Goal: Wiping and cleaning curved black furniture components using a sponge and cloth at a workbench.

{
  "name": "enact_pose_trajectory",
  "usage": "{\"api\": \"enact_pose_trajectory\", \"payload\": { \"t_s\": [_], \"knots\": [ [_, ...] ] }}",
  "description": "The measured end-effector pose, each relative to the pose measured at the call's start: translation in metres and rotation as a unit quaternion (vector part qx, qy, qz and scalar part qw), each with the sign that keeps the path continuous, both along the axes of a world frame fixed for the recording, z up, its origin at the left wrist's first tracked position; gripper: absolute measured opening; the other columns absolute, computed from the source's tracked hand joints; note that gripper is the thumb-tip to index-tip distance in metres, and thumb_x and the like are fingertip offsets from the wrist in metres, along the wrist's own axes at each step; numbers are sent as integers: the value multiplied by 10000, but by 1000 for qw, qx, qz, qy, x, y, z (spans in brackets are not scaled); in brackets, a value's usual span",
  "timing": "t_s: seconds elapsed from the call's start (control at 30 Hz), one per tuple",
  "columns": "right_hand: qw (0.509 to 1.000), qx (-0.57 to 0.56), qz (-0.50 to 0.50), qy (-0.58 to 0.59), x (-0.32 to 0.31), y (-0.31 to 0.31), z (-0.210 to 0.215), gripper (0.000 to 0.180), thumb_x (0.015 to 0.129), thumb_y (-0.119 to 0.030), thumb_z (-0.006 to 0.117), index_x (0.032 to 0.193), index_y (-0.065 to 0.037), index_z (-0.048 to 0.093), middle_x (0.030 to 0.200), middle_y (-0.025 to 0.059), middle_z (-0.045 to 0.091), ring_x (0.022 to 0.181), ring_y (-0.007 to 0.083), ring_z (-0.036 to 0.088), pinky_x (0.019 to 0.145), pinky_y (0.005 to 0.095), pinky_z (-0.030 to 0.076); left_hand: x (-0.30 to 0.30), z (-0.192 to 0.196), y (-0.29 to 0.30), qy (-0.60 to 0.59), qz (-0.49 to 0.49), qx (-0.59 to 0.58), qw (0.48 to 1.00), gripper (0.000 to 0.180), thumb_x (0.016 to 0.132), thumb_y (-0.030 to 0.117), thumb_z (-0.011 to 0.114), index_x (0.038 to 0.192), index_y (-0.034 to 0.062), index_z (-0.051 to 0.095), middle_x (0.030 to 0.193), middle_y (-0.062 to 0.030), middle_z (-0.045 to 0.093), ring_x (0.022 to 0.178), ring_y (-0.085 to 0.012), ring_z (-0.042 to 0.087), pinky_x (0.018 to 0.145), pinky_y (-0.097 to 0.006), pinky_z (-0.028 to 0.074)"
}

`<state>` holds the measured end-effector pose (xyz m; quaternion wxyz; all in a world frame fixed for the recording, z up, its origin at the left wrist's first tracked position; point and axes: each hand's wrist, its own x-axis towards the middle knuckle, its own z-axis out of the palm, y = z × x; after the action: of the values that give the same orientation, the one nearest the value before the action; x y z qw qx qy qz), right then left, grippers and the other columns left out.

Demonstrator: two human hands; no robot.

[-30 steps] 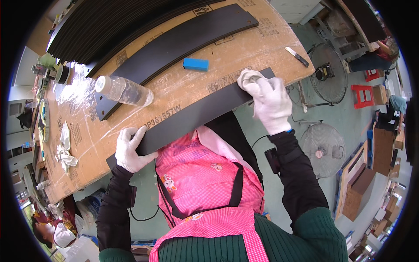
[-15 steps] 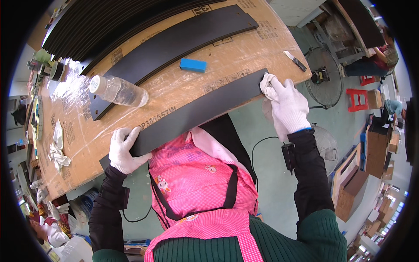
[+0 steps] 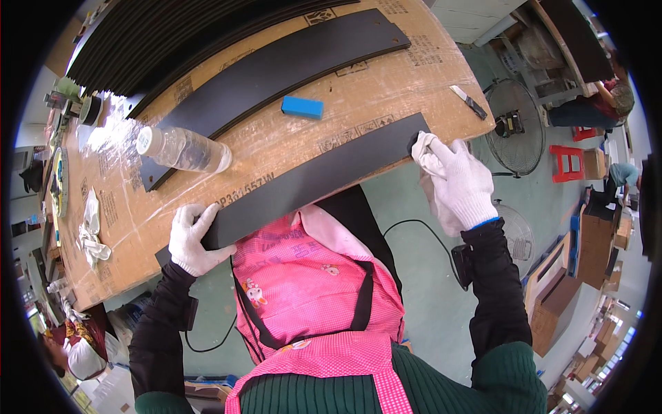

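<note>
A long dark grey board [image 3: 310,176] lies along the table's near edge. My left hand [image 3: 195,239], in a white knit glove, grips it near its left end, with the thumb and fingers spread across its width. At the right end my right hand [image 3: 463,181], gloved the same way, holds a bunched white cloth [image 3: 430,154] against the board's near corner. Part of the cloth hangs below that hand. Beyond the board are a blue block [image 3: 302,107] and a clear plastic bottle [image 3: 186,150] with a white cap, lying tilted by another dark board [image 3: 289,72].
A stack of dark boards [image 3: 172,41] fills the far left of the cardboard-covered table [image 3: 386,96]. A utility knife [image 3: 469,103] lies near the right edge. White gloves [image 3: 92,231] rest at the left. A floor fan [image 3: 512,124] and a red stool [image 3: 565,163] stand right. Other people work nearby.
My right hand and the cloth have moved from the board's far end corner down to its near corner. My left hand keeps its grip. The view has shifted slightly.
</note>
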<state>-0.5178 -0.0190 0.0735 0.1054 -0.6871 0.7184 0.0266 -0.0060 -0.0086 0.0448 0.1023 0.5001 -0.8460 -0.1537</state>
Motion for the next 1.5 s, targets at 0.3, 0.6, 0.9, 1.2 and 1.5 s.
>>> {"api": "enact_pose_trajectory", "payload": {
  "t_s": [0.3, 0.6, 0.9, 1.2, 1.5],
  "knots": [
    [999, -9, 36, 26, 1, -2, 10, 462, 896, -180, 698, 1343, -251, 606, 1086, 180, 613, 965, 390, 714, 780, 510, 563, 0, 2, 1, -8, -1, -8, 1000, 876, 537, 257, 951, 1352, 84, 678, 1142, -142, 621, 1065, -364, 603, 953, -478, 509],
    [997, 27, 52, 49, -3, -13, 16, 458, 893, -197, 723, 1329, -224, 586, 1105, 165, 600, 981, 379, 716, 776, 523, 570, 0, 3, 0, -4, -3, 2, 1000, 888, 532, 266, 953, 1357, 86, 676, 1134, -141, 619, 1065, -364, 604, 951, -482, 511],
    [998, 11, 48, 48, 0, -17, 20, 379, 914, -211, 708, 1283, -214, 619, 1090, 167, 616, 988, 374, 713, 807, 503, 571, 0, 2, 0, -6, -2, -2, 1000, 876, 536, 277, 953, 1344, 77, 681, 1119, -141, 615, 1050, -365, 605, 946, -480, 510],
    [995, 23, 64, 67, -1, -24, 21, 372, 913, -218, 704, 1272, -210, 606, 1114, 164, 627, 1001, 377, 714, 802, 510, 577, -1, -1, -3, -2, 1, -2, 1000, 868, 538, 273, 952, 1340, 75, 682, 1120, -145, 621, 1048, -368, 606, 950, -481, 508],
    [995, 12, 60, 80, 0, -30, 23, 404, 906, -198, 708, 1296, -236, 609, 1107, 162, 630, 1027, 365, 723, 823, 494, 582, 1, -4, -3, -5, 5, 8, 1000, 906, 499, 216, 947, 1350, 63, 675, 1160, -144, 621, 1094, -371, 601, 980, -482, 507]
  ]
}}
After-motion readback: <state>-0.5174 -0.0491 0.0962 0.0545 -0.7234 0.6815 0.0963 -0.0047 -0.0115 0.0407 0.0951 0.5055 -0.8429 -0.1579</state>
